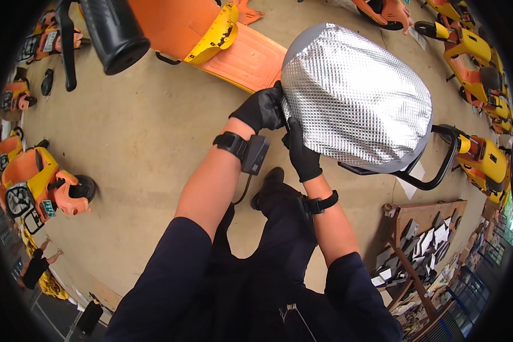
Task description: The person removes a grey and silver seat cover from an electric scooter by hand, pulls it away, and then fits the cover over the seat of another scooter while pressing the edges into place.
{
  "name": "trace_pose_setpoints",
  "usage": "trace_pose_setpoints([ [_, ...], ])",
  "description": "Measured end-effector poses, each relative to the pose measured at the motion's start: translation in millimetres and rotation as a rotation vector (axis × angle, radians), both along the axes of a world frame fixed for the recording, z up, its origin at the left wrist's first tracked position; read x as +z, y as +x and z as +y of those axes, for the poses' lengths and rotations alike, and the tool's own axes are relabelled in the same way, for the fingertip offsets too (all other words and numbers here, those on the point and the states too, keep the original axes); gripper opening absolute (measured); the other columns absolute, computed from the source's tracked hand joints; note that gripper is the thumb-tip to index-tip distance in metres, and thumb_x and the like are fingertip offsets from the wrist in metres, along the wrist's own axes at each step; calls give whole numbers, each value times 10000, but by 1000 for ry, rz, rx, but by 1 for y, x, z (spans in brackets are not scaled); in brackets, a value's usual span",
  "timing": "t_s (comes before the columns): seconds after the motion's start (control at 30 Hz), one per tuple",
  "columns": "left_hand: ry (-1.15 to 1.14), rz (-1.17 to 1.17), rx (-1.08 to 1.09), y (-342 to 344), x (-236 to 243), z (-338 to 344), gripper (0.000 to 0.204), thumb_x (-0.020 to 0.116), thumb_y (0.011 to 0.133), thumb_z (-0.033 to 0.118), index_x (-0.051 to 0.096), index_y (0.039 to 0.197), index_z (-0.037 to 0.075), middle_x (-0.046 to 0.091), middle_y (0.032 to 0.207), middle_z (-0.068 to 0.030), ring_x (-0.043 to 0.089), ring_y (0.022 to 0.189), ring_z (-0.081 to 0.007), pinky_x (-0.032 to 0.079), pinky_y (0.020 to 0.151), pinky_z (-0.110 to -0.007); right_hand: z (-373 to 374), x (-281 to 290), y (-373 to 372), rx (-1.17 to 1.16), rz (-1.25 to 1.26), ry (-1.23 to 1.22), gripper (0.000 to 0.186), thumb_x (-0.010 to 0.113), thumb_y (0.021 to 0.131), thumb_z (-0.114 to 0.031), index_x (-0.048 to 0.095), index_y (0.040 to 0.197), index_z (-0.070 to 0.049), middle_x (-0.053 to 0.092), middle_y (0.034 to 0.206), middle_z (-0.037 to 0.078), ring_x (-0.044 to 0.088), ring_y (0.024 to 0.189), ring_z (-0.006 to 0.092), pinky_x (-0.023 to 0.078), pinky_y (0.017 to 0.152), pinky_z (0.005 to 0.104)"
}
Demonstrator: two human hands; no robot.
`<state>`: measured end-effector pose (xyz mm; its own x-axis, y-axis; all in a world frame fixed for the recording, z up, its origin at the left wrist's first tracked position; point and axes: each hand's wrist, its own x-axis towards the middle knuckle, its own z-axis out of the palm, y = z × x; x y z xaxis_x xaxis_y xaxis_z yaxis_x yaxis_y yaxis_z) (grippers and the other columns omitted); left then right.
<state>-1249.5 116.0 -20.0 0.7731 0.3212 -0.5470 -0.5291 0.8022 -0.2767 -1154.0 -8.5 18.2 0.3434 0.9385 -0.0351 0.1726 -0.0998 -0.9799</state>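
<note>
A silver, quilted reflective seat cover (359,94) with a grey edge is stretched over the seat of an orange scooter. My left hand (262,110), in a black glove, is closed on the cover's near-left edge. My right hand (303,153), gloved the same way, grips that edge a little nearer to me, its thumb up against the silver cloth. Both sets of fingertips are partly hidden under the rim. Left of the seat runs the scooter's orange footboard (248,54), and a black rear rail (447,159) sticks out at the right.
A black handlebar grip (117,40) and brake lever (67,51) jut in at the upper left. Yellow and orange scooters (34,176) stand on both sides. A wooden crate (422,233) of dark and white pieces is at the lower right. Another person (37,267) is at the far left.
</note>
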Motion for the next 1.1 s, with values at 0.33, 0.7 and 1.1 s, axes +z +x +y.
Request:
trace_pose_setpoints([
  [0.33, 671, 472, 89, 30, 9, -17, 321, 356, 937, 246, 466, 1130, 15, 561, 1010, -98, 534, 919, -192, 462, 795, -297, -4, -9, 12, 77, 2, -116, 235, 490, 906, -156, 606, 984, 33, 620, 820, 98, 571, 652, 155, 464, 608, 275],
  [0.7, 707, 550, 120, 34, -10, -26, 303, 353, 943, 266, 494, 1042, 16, 557, 918, -83, 552, 801, -156, 463, 691, -283, -1, -30, 8, -15, -297, 52, 216, 562, 872, -187, 584, 1004, -17, 540, 652, 33, 504, 534, 111, 405, 483, 258],
  [1.1, 615, 1005, 149, 44, -10, -48, 514, 335, 927, 424, 541, 859, -41, 606, 822, -159, 572, 765, -225, 446, 683, -333, -12, -37, 12, 56, 37, -63, 380, 573, 851, -179, 510, 1166, 23, 523, 1168, 192, 494, 1071, 320, 378, 925, 380],
])
